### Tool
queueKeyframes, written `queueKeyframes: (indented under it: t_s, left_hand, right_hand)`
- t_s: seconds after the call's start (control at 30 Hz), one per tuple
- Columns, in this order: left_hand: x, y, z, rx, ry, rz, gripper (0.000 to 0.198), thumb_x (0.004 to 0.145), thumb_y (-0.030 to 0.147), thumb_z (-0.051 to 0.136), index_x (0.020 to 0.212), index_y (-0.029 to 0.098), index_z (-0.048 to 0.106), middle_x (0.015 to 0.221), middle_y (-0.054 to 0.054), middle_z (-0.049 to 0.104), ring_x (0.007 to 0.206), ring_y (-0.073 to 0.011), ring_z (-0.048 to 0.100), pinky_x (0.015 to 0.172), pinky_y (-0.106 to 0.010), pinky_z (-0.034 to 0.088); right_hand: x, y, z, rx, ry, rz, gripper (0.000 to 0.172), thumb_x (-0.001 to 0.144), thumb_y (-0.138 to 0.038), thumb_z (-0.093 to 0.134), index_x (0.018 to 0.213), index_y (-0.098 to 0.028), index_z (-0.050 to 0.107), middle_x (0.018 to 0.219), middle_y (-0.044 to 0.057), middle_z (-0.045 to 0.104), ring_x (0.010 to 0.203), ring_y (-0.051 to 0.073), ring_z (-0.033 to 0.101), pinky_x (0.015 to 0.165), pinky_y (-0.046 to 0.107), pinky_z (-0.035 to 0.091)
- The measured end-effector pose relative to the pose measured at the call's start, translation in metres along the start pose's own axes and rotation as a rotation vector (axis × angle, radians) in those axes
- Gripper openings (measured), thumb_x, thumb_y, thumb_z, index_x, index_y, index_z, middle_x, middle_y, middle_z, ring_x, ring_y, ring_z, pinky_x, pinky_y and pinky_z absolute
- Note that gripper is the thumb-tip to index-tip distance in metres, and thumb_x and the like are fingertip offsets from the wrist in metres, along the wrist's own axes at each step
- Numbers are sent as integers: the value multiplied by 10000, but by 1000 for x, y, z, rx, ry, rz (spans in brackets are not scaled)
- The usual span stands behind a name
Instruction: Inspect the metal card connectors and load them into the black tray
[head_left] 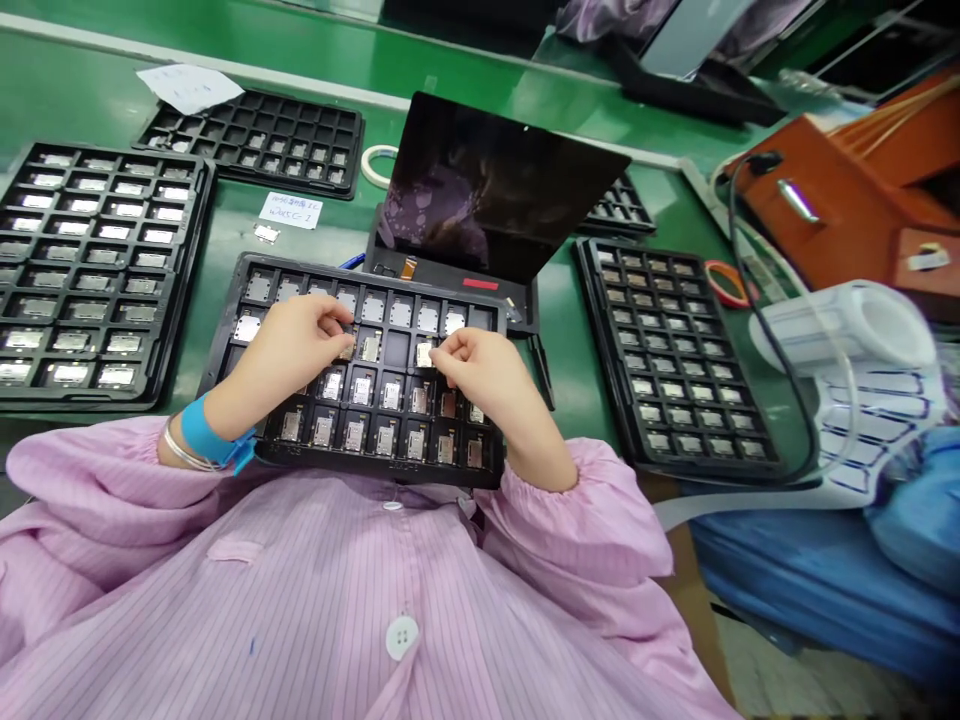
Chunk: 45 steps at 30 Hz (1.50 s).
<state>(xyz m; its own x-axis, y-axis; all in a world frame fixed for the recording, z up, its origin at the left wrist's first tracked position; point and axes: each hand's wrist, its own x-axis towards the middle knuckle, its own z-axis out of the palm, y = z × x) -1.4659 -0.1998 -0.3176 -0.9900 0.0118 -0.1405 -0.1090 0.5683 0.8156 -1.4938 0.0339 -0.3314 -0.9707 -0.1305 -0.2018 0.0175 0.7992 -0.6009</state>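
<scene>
A black compartment tray [240,280] lies in front of me, many of its pockets holding small silver metal parts [391,394]. My left hand [300,340] is over its left-middle pockets, thumb and fingers pinched. A part shows at those fingertips, but I cannot make out what they hold. My right hand [484,375] pinches a small silver metal plate [424,355] at a pocket in the second row. To its left, one pocket [396,350] shows bare black. On my left wrist is a blue band [201,430].
Behind the tray stands an open, laptop-like device with a dark screen [495,190]. Stacked part trays flank it at left [199,250] and right [592,300]; another tray [341,185] lies behind. A handwritten label [291,210], tape roll [379,165], orange box [840,200] and label roll [840,325] surround them.
</scene>
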Motion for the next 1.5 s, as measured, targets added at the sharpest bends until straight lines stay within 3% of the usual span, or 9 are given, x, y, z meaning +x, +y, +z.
queueKeyframes:
  t_s: [0.2, 0.3, 0.43, 0.67, 0.83, 0.97, 1.2, 1.4, 1.5]
  left_hand:
    - [8, -8, 2, 223, 58, 62, 199, 818, 259, 622, 981, 164, 687, 821, -64, 696, 779, -236, 638, 755, -377, 477]
    - [9, -11, 5, 325, 71, 110, 224, 836, 252, 603, 1019, 151, 684, 881, -86, 691, 826, -250, 627, 804, -392, 473]
    - [3, -7, 5, 400, 45, 148, 259, 848, 231, 588, 1066, 122, 673, 998, -121, 682, 849, -241, 620, 833, -381, 477]
    - [-4, 25, -16, 409, -27, 165, 281, 863, 330, 594, 1084, 184, 688, 949, -81, 711, 797, -245, 630, 743, -371, 457]
    - [38, 44, 7, 554, -187, 273, 223, 826, 263, 620, 1018, 173, 688, 833, -78, 690, 759, -253, 624, 707, -352, 443]
    - [58, 39, 24, 590, -159, 282, 307, 793, 311, 692, 1050, 148, 647, 840, -100, 686, 837, -305, 642, 700, -355, 437]
    - [62, 26, 20, 606, -126, 261, 362, 813, 466, 689, 988, 158, 615, 809, -99, 675, 797, -300, 641, 643, -331, 402]
    - [63, 29, 22, 556, -62, 256, 213, 868, 337, 610, 957, 143, 604, 858, -115, 676, 804, -276, 628, 680, -342, 419]
    - [56, 32, 19, 520, -31, 223, 166, 854, 175, 535, 998, 128, 602, 804, -100, 671, 774, -253, 627, 703, -345, 439]
  right_hand:
    - [2, 11, -5, 64, 143, -168, 74, 813, -262, 641, 816, -189, 653, 673, 11, 661, 588, 158, 575, 636, 301, 430]
    - [-10, -2, 10, -87, 29, -336, 227, 889, -262, 586, 1062, -220, 727, 771, 35, 716, 652, 189, 614, 667, 323, 443]
    - [-23, -18, 27, -247, -104, -404, 386, 928, -265, 551, 1300, -278, 651, 828, 49, 743, 690, 222, 644, 653, 331, 443]
    - [10, 7, -14, -212, 210, -143, 154, 860, -195, 613, 987, -175, 697, 784, 56, 682, 754, 226, 604, 695, 341, 417]
    - [33, 21, -21, -217, 161, -119, 116, 768, -203, 694, 867, -183, 639, 791, 36, 627, 740, 203, 553, 668, 320, 392]
    - [37, 28, -14, -138, 200, -149, 140, 730, -215, 705, 796, -198, 582, 802, 35, 616, 753, 202, 551, 677, 317, 401]
    - [26, 28, -12, 131, 240, -190, 185, 744, -279, 680, 717, -213, 509, 736, 10, 631, 643, 160, 549, 655, 310, 421]
    - [26, 26, -8, 454, 291, -210, 259, 727, -287, 649, 650, -229, 409, 696, 9, 617, 674, 157, 606, 603, 274, 438]
    - [22, 25, -11, 637, 242, -162, 338, 703, -336, 702, 635, -229, 389, 619, -23, 567, 518, 98, 510, 473, 225, 355]
